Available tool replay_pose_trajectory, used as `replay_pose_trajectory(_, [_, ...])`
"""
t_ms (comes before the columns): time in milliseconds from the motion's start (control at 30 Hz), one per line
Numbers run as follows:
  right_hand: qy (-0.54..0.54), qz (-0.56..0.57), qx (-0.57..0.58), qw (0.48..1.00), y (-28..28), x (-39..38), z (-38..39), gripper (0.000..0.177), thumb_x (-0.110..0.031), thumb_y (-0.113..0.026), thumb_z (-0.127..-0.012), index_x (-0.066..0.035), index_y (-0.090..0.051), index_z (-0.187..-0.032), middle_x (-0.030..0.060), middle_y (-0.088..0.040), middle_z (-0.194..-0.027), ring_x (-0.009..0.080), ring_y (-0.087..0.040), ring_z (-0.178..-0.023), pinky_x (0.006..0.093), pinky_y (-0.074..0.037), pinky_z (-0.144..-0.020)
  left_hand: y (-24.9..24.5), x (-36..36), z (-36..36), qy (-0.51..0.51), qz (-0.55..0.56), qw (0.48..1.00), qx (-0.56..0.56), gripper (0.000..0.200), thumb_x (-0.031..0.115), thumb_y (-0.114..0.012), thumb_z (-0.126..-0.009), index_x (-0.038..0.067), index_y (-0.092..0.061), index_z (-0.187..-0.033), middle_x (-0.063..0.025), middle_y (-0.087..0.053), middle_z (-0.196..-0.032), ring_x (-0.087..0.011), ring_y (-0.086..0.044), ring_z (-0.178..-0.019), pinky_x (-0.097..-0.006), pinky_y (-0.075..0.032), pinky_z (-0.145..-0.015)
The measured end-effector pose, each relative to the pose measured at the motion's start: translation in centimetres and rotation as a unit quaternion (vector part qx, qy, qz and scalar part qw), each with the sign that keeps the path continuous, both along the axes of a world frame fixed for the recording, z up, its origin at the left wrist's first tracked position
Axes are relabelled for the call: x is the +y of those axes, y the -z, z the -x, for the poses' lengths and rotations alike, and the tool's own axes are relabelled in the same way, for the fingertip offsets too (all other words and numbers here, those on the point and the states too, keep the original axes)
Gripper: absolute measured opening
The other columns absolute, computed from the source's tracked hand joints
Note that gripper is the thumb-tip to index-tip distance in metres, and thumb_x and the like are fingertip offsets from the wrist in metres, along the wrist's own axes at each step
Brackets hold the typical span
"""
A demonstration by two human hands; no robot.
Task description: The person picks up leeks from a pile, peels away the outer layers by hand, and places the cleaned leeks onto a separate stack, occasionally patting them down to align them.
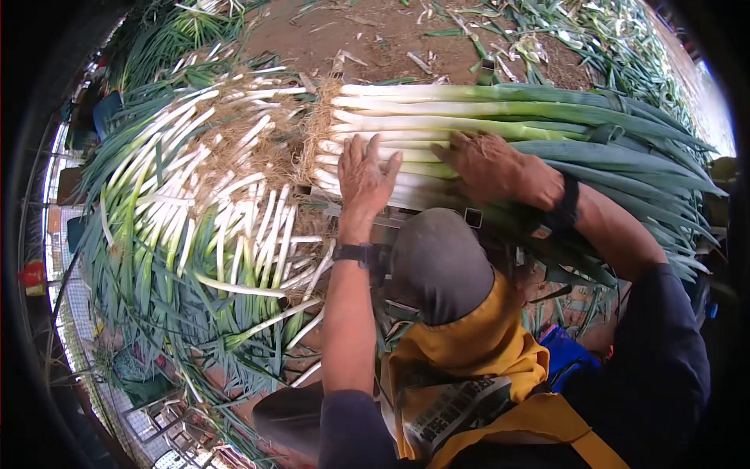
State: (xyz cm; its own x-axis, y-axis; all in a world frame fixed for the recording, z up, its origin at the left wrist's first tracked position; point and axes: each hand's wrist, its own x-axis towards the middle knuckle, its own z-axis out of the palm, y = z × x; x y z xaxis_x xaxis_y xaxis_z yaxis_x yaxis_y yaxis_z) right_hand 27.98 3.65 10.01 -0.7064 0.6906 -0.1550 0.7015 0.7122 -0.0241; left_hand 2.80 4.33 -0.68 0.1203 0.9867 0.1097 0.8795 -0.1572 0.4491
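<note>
A row of thick leeks [437, 108] lies side by side, white root ends to the left and dark green leaves to the right. My left hand [366, 176] rests on the white stalks near the roots, its fingers apart. Farther right, my right hand [492, 166] lies over the pale green part of the stalks with its fingers bent down; whether they grip a stalk is hidden. A metal frame [391, 222] shows under the near side of the row. Dark bands are on both wrists.
At the left spreads a large heap of loose leeks [234, 211] with tangled roots. More leek leaves [617, 39] lie on the soil [305, 39] at the back right. A dark-grey rounded cap [441, 266] and a yellow cloth [469, 336] are at the near centre.
</note>
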Motion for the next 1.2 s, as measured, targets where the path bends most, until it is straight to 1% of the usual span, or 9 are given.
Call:
replay_pose_trajectory(100, [0.016,-0.007,0.003,1.0,-5.5,-2.8,-2.3,0.072,-0.048,-0.064,-0.092,-0.006,-0.048,-0.148,0.0232,-0.052,-0.14,0.0364,-0.055,-0.124,0.0496,-0.042,-0.106,0.0,-0.1,-0.2,0.003,-0.009,1.0,-0.002,0.071,0.058,-0.053,-0.098,0.008,-0.05,-0.149,-0.0286,-0.037,-0.157,-0.0456,-0.028,-0.149,-0.0529,-0.021,-0.123])
replay_pose_trajectory(200, [0.008,-0.089,0.028,0.996,-4.3,-5.5,-6.5,0.082,-0.046,-0.068,-0.087,-0.01,-0.039,-0.155,0.0216,-0.051,-0.14,0.0363,-0.049,-0.13,0.0498,-0.035,-0.112,0.4,0.0,-0.4,0.006,-0.027,0.999,0.021,0.07,0.057,-0.052,-0.099,0.007,-0.05,-0.149,-0.0292,-0.037,-0.156,-0.0456,-0.028,-0.148,-0.052,-0.021,-0.123])
replay_pose_trajectory(333, [0.043,0.005,0.01,0.999,-3.6,-5.6,-5.9,0.092,-0.044,-0.071,-0.08,-0.016,-0.033,-0.16,0.0241,-0.043,-0.148,0.0424,-0.045,-0.133,0.0544,-0.033,-0.114,0.2,-0.2,-0.5,0.007,-0.033,0.999,0.024,0.07,0.057,-0.051,-0.1,0.007,-0.05,-0.149,-0.0292,-0.038,-0.156,-0.0448,-0.029,-0.148,-0.0522,-0.022,-0.123])
replay_pose_trajectory(733, [0.059,-0.07,0.01,0.996,-1.2,-6.4,-5.5,0.083,-0.035,-0.065,-0.087,-0.017,-0.03,-0.161,0.0265,-0.044,-0.147,0.045,-0.043,-0.134,0.0559,-0.03,-0.116,0.2,-1.5,-0.6,-0.011,-0.001,0.999,-0.036,0.087,0.068,-0.046,-0.098,0.007,-0.034,-0.159,-0.03,-0.021,-0.165,-0.0422,-0.016,-0.155,-0.0472,-0.012,-0.127])
replay_pose_trajectory(933, [0.015,-0.075,-0.003,0.997,-1.7,-6.2,-5.0,0.087,-0.025,-0.068,-0.086,-0.012,-0.027,-0.162,0.0287,-0.038,-0.151,0.0476,-0.04,-0.136,0.0546,-0.032,-0.116,-3.7,-10.0,4.1,-0.021,0.06,0.993,-0.1,0.081,0.052,-0.059,-0.099,0.005,-0.033,-0.159,-0.0283,-0.028,-0.163,-0.0388,-0.026,-0.153,-0.0425,-0.021,-0.127])
replay_pose_trajectory(967, [0.015,-0.085,-0.04,0.996,-3.1,-6.3,-3.5,0.087,-0.023,-0.07,-0.083,-0.01,-0.031,-0.159,0.0275,-0.051,-0.139,0.0455,-0.054,-0.123,0.0532,-0.044,-0.104,-4.0,-12.3,6.2,-0.029,0.067,0.991,-0.114,0.078,0.05,-0.06,-0.099,0.005,-0.035,-0.157,-0.0267,-0.033,-0.161,-0.0373,-0.031,-0.151,-0.042,-0.024,-0.126])
replay_pose_trajectory(1067, [-0.005,0.003,-0.275,0.962,-7.8,-4.0,0.8,0.073,-0.021,-0.073,-0.078,-0.006,-0.05,-0.146,0.0223,-0.066,-0.114,0.0421,-0.065,-0.103,0.0529,-0.051,-0.088,-6.4,-19.6,13.8,-0.106,0.168,0.963,-0.184,0.069,0.05,-0.062,-0.099,0.005,-0.048,-0.15,-0.0207,-0.049,-0.153,-0.0338,-0.045,-0.143,-0.0411,-0.035,-0.121])
replay_pose_trajectory(1133, [-0.102,0.001,-0.264,0.959,-8.2,-1.1,4.7,0.059,-0.02,-0.075,-0.075,-0.004,-0.062,-0.13,0.0189,-0.068,-0.101,0.0397,-0.067,-0.094,0.0531,-0.052,-0.082,-9.3,-23.9,18.6,-0.189,0.276,0.932,-0.141,0.062,0.049,-0.063,-0.098,0.005,-0.059,-0.141,-0.0194,-0.057,-0.146,-0.0328,-0.052,-0.137,-0.0403,-0.039,-0.116])
replay_pose_trajectory(1200, [-0.167,-0.001,-0.19,0.967,-11.3,-2.9,12.4,0.046,-0.02,-0.075,-0.077,-0.003,-0.07,-0.119,0.0191,-0.07,-0.102,0.0389,-0.068,-0.098,0.0519,-0.053,-0.086,-7.1,-28.6,24.2,-0.229,0.218,0.941,-0.12,0.055,0.046,-0.064,-0.099,0.004,-0.065,-0.134,-0.0196,-0.061,-0.14,-0.0309,-0.056,-0.133,-0.0405,-0.042,-0.113])
